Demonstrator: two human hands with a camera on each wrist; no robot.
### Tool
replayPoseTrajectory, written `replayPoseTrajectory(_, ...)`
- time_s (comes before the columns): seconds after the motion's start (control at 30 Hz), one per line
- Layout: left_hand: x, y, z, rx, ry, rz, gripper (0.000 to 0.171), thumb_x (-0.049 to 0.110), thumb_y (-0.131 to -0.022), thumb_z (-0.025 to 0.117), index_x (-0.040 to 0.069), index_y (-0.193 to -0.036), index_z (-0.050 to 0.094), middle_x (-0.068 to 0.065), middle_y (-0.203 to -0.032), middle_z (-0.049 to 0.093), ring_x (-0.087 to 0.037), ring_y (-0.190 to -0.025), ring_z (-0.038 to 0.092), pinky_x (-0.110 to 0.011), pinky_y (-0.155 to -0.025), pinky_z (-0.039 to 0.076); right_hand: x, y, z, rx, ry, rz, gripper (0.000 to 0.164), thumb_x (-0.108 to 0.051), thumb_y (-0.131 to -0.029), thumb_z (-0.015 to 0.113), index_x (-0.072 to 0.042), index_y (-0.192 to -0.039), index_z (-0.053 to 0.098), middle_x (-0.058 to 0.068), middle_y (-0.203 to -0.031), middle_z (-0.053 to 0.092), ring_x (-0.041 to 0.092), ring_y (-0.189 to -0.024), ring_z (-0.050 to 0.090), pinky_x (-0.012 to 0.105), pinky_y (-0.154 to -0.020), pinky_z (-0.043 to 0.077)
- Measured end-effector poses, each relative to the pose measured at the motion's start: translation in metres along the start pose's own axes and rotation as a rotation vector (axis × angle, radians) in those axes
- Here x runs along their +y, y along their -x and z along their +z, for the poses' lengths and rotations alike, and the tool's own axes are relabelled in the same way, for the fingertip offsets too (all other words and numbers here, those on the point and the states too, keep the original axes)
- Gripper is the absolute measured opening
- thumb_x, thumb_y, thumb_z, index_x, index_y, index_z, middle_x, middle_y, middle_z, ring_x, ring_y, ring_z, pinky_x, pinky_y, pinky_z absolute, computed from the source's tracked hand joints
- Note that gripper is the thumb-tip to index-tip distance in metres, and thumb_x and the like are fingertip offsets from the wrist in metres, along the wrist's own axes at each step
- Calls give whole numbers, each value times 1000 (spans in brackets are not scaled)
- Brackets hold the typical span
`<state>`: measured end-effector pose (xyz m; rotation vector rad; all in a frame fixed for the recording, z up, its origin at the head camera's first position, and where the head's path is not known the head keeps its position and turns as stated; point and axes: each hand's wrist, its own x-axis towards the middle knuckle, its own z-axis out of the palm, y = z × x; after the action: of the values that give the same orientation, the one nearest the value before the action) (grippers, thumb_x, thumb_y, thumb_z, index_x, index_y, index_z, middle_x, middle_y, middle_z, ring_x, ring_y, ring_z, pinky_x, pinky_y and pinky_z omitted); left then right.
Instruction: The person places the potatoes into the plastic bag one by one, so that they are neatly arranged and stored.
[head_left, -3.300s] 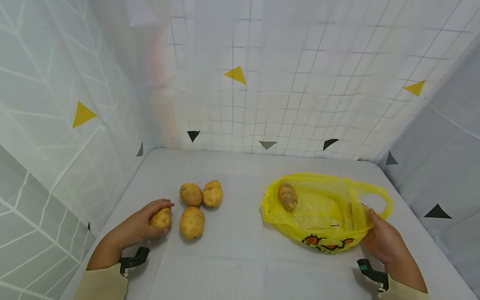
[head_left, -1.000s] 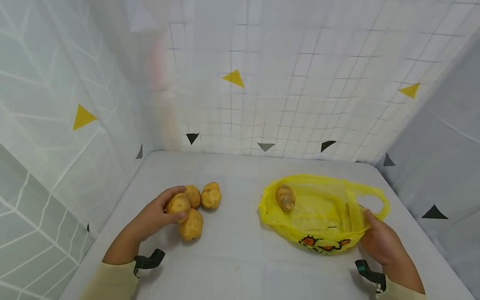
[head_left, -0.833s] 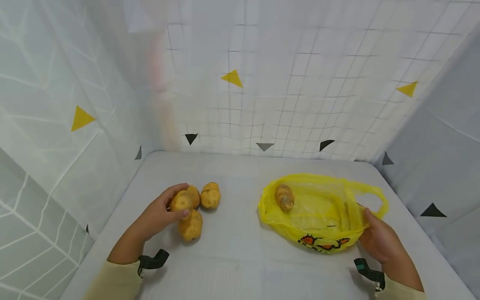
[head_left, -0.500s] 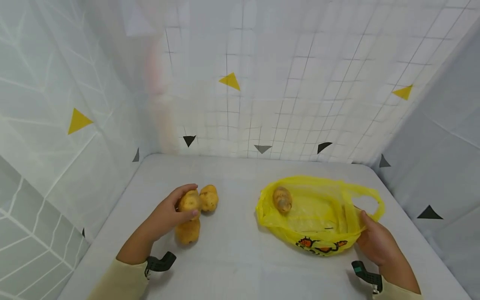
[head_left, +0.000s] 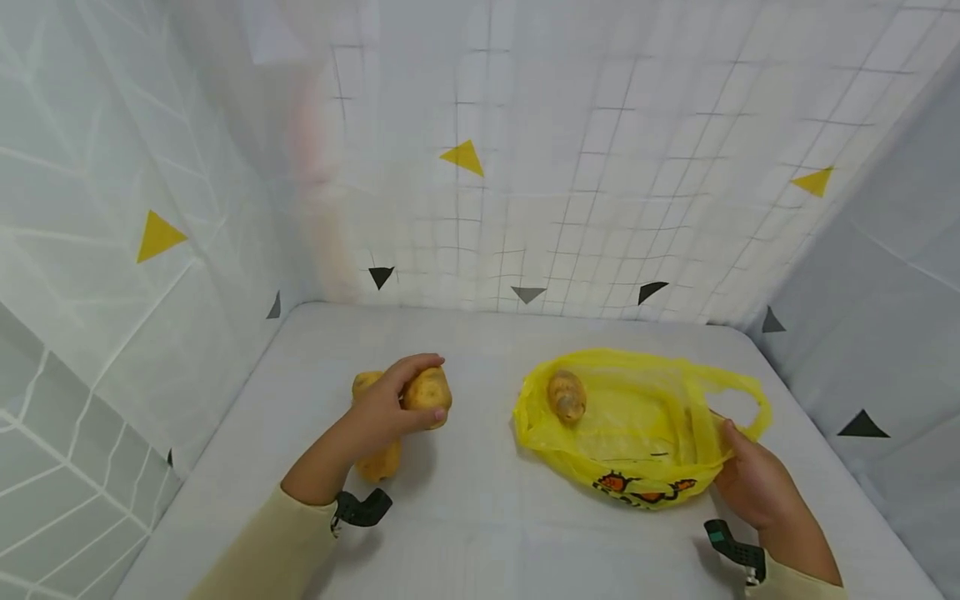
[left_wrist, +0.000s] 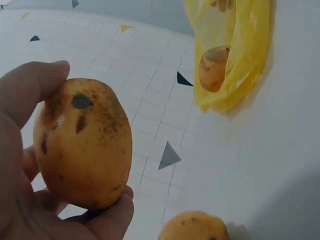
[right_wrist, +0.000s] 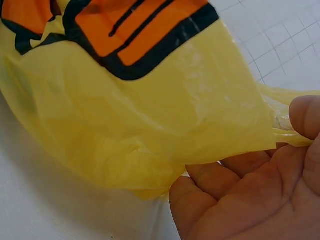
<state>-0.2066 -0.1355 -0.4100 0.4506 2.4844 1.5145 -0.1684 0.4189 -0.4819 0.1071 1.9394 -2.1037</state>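
In the head view I am watching the left hand gripping a potato, two other potatoes lying partly hidden by it; the right hand is holding a yellow bag with a brownish potato lying inside; in the left wrist view, fingers are curling round the held potato; in the right wrist view, thumb and fingers are pinching the bag's edge

Tan potato with dark blotches, held up, yellow printed bag, open at right (brown potato inside)
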Motion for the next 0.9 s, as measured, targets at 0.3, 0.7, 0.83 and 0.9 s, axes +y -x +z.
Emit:
replayPoseTrajectory(0.3, 20, -19, 26, -54, 3, 74, 72, 38, -89, 84, 40, -152, 47, 12, -153, 44, -24, -115, 58, -39, -91, 56, 1, 1, -3, 16, -22, 18, 82, -64, -107, 32, -25, -169, -3, -19, -173, 5, -9, -148, 20, 40, -127, -5)
replayPoseTrajectory(0.7, 33, -34, 50, -110, 1, 133, 68, 37, -90, 82, 38, -149, 49, 8, -154, 45, -22, -115, 57, -39, -93, 55, -2, 0, 1, 19, -13, 14, 78, -62, -108, 31, -25, -170, -1, -14, -173, 6, -3, -150, 19, 48, -126, -4)
replayPoseTrajectory(0.83, 32, -41, 60, -129, 4, 132, 68, 38, -90, 81, 38, -150, 49, 7, -152, 46, -22, -111, 59, -37, -89, 56, -3, -1, 3, 36, -7, 24, 80, -64, -107, 32, -26, -170, 1, -14, -173, 7, -1, -152, 17, 49, -126, -4)
replayPoseTrajectory(0.9, 32, -46, 66, -140, 11, 136, 68, 38, -90, 81, 37, -150, 49, 6, -150, 47, -21, -110, 59, -37, -87, 56, -3, -1, 3, 43, -6, 29, 82, -65, -106, 33, -26, -170, 1, -14, -174, 6, 1, -154, 13, 50, -126, -4)
